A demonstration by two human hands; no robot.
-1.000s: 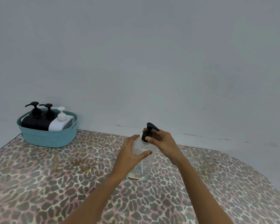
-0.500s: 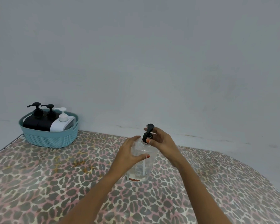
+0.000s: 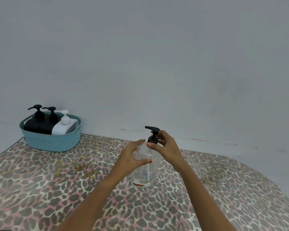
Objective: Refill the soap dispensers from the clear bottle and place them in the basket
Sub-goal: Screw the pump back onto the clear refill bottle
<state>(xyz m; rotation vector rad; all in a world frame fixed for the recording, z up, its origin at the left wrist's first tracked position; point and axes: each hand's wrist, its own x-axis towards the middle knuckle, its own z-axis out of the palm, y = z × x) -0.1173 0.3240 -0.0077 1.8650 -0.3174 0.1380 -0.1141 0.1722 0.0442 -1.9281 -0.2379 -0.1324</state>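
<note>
A clear bottle stands upright on the leopard-print table, almost empty. My left hand grips its body from the left. My right hand pinches the collar of its black pump cap, whose nozzle points left. At the back left, a teal basket holds two black dispensers and a white dispenser, all upright with their pumps on.
A plain grey wall runs behind the table. A thin metal rail edges the table at the far left. The table's right side curves away toward the lower right.
The pump cap has turned under my right hand: its nozzle pointed right, then toward the camera, now left. My left hand keeps its grip on the bottle.
</note>
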